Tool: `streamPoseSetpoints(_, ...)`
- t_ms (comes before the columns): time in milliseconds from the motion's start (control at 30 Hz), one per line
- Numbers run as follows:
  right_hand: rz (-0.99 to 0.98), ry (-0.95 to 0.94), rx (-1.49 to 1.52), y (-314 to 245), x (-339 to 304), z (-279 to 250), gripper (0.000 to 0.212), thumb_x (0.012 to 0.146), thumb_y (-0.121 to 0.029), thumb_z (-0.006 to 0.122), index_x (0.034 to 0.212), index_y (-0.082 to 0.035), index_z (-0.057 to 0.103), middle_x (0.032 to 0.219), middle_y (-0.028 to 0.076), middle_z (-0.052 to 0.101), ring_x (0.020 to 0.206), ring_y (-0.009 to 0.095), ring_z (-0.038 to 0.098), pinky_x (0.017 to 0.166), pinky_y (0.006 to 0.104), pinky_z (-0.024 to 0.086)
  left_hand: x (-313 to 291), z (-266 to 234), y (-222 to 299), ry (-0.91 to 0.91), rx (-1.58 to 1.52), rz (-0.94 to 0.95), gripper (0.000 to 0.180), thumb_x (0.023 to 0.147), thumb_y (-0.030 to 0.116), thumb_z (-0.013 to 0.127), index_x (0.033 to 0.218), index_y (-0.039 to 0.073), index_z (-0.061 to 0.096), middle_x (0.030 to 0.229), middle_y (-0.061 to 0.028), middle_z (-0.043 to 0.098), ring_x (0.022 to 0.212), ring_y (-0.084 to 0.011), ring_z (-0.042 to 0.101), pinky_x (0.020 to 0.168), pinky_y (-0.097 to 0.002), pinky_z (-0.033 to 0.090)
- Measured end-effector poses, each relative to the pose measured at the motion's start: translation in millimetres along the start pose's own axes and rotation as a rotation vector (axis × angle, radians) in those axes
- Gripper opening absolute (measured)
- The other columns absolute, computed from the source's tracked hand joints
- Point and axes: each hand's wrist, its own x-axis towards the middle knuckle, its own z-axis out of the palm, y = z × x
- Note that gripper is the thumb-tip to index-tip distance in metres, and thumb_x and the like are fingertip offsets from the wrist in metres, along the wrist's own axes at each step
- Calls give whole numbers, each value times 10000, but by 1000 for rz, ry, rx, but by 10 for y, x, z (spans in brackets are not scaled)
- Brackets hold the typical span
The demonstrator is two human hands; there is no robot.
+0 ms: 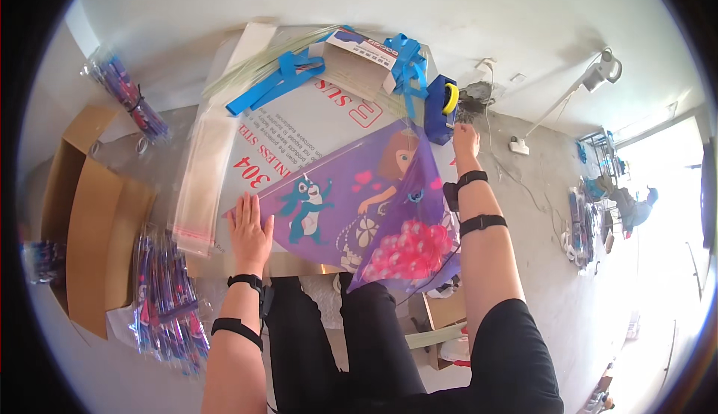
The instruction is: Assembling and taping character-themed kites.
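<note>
A purple kite printed with a teal animal, a cartoon figure and pink flowers lies over the table, its lower right part hanging past the near edge. My left hand rests flat on the kite's left corner, fingers stretched out. At the table's right edge stands a blue tape dispenser with a yellow roll core. My right hand is beside the dispenser's near end, its fingers closed together. Whatever they may pinch is too small to make out.
A small open carton, blue ribbon strips, thin pale rods and clear plastic sleeves lie on the table. A cardboard box and bundled packaged kites stand on the left. A fan is near the wall.
</note>
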Motion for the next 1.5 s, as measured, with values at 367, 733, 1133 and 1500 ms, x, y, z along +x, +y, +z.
streamPoseSetpoints(367,575,-400,684,-22,333,118,126,787,-196,684,817,-76,656,649,11,525,502,146,441,504,312,399,-8,-7,-17,-12,23,-10,581,902,342,502,1394,73,350,1449,-111,346,1344,-265,305,1110,-487,207)
streamPoseSetpoints(733,647,-145,1087,55,-73,317,130,746,-101,703,828,-23,639,782,51,617,665,179,563,549,302,421,-19,22,-42,13,39,-18,566,903,346,496,1386,81,367,1445,-101,359,1340,-261,316,1109,-470,208)
streamPoseSetpoints(1133,188,-315,738,-322,-821,497,78,823,-90,663,833,-13,665,686,12,585,553,86,509,497,214,391,75,-34,-50,106,-77,-55,446,836,324,586,1214,87,558,1316,-98,497,1233,-263,444,1052,-478,289)
streamPoseSetpoints(1500,36,-965,904,-1711,-2065,626,130,821,-77,647,912,5,692,680,27,624,585,82,558,523,229,453,958,219,473,273,-678,-129,95,770,19,599,859,25,632,834,-135,620,821,-342,587,704,-412,468)
